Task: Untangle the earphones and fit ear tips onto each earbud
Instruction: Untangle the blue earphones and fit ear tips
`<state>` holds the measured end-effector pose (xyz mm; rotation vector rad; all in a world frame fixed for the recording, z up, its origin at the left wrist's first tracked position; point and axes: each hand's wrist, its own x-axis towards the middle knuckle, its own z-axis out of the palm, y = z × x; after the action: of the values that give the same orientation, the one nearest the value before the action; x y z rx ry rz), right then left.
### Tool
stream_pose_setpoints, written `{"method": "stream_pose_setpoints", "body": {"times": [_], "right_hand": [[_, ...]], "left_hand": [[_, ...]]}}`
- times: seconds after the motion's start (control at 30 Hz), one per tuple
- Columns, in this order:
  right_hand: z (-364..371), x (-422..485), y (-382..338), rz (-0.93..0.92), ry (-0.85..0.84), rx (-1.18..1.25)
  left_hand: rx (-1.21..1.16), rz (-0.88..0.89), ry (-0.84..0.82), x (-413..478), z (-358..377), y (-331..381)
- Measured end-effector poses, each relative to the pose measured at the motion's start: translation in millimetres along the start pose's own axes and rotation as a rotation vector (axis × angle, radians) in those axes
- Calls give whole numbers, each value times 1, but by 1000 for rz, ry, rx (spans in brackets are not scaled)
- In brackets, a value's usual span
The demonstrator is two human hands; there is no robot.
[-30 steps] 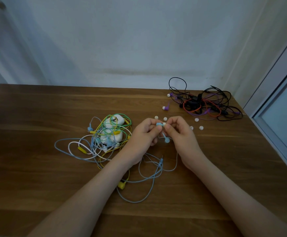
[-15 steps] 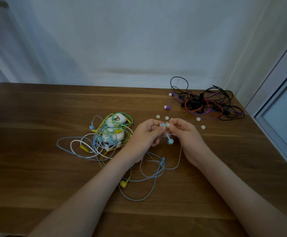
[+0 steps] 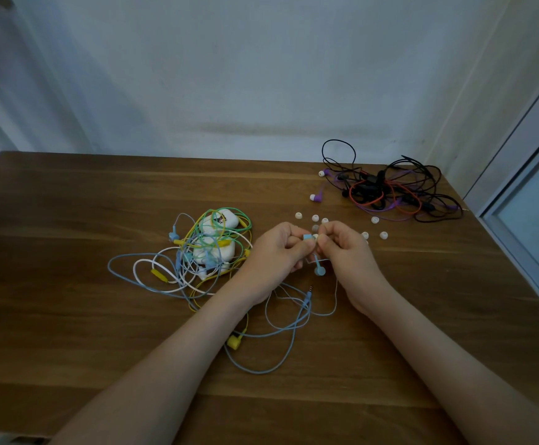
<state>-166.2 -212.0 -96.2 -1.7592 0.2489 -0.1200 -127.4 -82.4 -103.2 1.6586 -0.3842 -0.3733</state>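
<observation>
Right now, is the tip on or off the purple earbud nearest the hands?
On. The purple earbud shows a white tip capping its left end.

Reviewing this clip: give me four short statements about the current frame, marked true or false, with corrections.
1. Several loose ear tips lie on the table beyond the hands. True.
2. The right hand lies flat on the table. False: it pinches a white ear tip against a blue earbud.
3. The left hand pinches that blue earbud. True.
4. The black, red and purple tangle lies left of the hands. False: it lies far right.
</observation>
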Motion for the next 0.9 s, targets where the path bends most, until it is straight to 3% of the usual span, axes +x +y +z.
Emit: {"method": "stream_pose_setpoints", "body": {"times": [0.4,0.6,0.9], "right_hand": [[2,3,1,-21,-7,-13],[-2,3,3,-115,-81,66],[0,4,4,-160,-33,139]], "left_hand": [[47,44,-2,0,0,-1],[-84,14,5,1,0,-1],[-177,-39,-21,4,-1,-2]]}}
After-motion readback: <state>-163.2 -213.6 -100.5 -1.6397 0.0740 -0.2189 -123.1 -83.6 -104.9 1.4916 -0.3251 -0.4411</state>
